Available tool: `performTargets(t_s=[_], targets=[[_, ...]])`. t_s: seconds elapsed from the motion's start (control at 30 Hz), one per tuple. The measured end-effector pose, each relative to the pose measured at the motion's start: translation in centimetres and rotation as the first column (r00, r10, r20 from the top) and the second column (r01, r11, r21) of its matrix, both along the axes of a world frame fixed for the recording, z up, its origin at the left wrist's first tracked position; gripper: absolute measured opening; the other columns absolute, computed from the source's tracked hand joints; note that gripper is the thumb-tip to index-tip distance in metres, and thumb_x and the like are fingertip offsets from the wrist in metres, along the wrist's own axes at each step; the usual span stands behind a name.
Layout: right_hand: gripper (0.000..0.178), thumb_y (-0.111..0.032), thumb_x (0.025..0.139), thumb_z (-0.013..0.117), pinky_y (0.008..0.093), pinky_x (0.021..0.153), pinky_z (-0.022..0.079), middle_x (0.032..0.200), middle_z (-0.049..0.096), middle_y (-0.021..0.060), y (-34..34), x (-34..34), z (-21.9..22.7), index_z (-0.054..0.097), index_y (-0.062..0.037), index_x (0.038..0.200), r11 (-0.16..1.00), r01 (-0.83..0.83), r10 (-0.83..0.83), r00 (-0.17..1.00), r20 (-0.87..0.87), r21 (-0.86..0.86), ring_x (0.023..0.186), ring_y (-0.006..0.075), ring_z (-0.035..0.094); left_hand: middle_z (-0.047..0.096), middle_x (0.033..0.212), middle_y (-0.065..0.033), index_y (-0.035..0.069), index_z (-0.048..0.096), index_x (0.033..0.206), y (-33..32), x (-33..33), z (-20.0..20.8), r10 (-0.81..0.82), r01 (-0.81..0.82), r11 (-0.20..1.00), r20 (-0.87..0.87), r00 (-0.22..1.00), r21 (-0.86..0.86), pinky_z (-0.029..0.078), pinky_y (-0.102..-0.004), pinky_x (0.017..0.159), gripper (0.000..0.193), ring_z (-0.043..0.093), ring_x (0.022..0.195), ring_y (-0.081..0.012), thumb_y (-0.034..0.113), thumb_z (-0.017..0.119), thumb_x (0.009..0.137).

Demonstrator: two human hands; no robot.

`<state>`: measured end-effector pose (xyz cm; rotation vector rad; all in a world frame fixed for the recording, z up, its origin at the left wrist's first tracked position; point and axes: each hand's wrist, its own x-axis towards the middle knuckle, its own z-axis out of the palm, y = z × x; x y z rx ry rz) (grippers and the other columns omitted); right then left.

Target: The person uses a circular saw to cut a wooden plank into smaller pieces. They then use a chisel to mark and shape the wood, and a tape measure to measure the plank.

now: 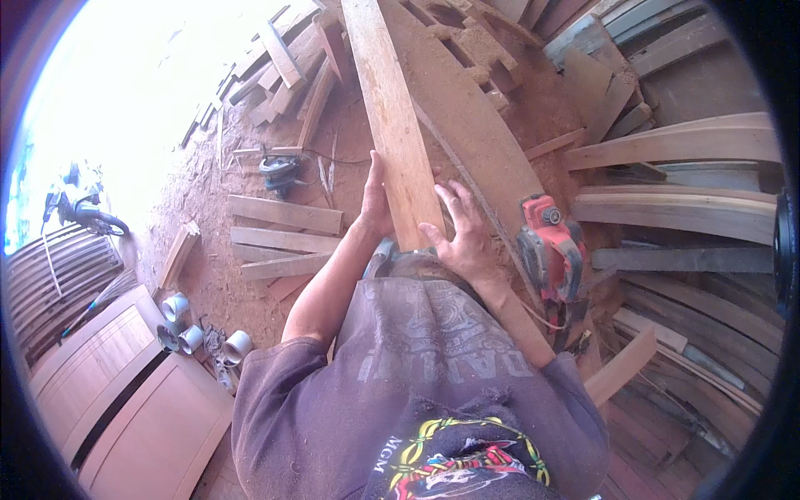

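A long pale wooden board (392, 108) stretches away from my body, its near end close to my waist. My left hand (377, 200) grips its left edge, the thumb lying up along the side and the fingers passing underneath, mostly hidden. Beside the near end, my right hand (460, 233) has its fingers spread apart. Its thumb rests on the board's top face, while the other fingers lie off the right edge. A red and black electric planer (552, 246) stands to the right of that hand, on a wide dusty plank (467, 108).
Stacked curved and straight timbers (675, 204) fill the right side. Loose planks (287, 229) and a dark round power tool (279, 172) lie on the dusty floor to the left. Farther left are white cups (237, 346), panelled wooden doors (158, 429) and a motorbike (87, 204).
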<state>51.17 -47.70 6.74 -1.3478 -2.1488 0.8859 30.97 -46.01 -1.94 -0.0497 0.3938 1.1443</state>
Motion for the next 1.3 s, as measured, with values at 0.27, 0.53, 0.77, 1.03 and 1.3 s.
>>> performTargets(t_s=[0.27,0.53,0.77,1.03,1.3], targets=[[0.077,-0.031,0.100,0.080,0.0444,0.110,0.055,0.141,0.068,0.0288,-1.7,2.5,-3.9,0.046,0.0051,0.159,0.871,0.052,-0.116,0.988,-0.102,-0.488,0.131,0.0364,0.069,0.065,0.143,-0.0229,-0.002,0.049,0.154,-0.5,1.7,-0.9,-0.013,0.000,0.996,-0.141,0.990,-0.092,0.052,-0.0574,0.113,0.102,0.065,0.131,-0.0381,0.084,0.035,0.103],[0.079,-0.029,0.100,0.080,0.0384,0.110,0.053,0.142,0.067,0.0298,-1.6,3.8,-5.6,0.045,0.0140,0.156,0.833,0.085,-0.152,0.985,-0.078,-0.547,0.131,0.0291,0.068,0.069,0.141,-0.0153,0.003,0.056,0.154,3.5,-3.5,-4.0,-0.050,-0.076,0.985,-0.672,0.739,-0.157,0.058,-0.0445,0.104,0.064,0.071,0.121,-0.0298,0.045,0.064,0.107],[0.075,-0.029,0.099,0.080,0.0397,0.113,0.051,0.144,0.067,0.0283,-1.6,4.5,-6.1,0.049,0.0114,0.155,0.878,0.117,-0.164,0.985,-0.061,-0.464,0.134,0.0298,0.066,0.075,0.116,-0.0133,0.001,0.070,0.136,12.4,-9.4,-0.4,-0.296,0.197,0.951,-0.889,0.350,-0.239,0.064,-0.0397,0.090,0.048,0.074,0.102,-0.0222,0.037,0.071,0.104],[0.069,-0.026,0.098,0.080,0.0423,0.112,0.052,0.139,0.069,0.0310,-1.0,4.4,-4.2,0.055,0.0096,0.152,0.885,0.139,-0.162,0.987,-0.015,-0.445,0.131,0.0352,0.068,0.077,0.109,-0.0134,-0.005,0.076,0.124,14.2,-9.3,-0.7,-0.336,0.351,0.898,-0.928,0.162,-0.264,0.066,-0.0361,0.079,0.049,0.076,0.089,-0.0227,0.039,0.072,0.102],[0.067,-0.024,0.095,0.080,0.0445,0.114,0.051,0.142,0.067,0.0330,-1.0,5.4,-5.3,0.058,0.0083,0.150,0.823,0.174,-0.258,0.962,-0.084,-0.541,0.135,0.0425,0.066,0.078,0.116,-0.0194,-0.008,0.073,0.130,15.6,-9.8,-1.5,-0.349,0.382,0.886,-0.920,0.176,-0.263,0.068,-0.0396,0.082,0.056,0.079,0.100,-0.0286,0.040,0.072,0.100]])
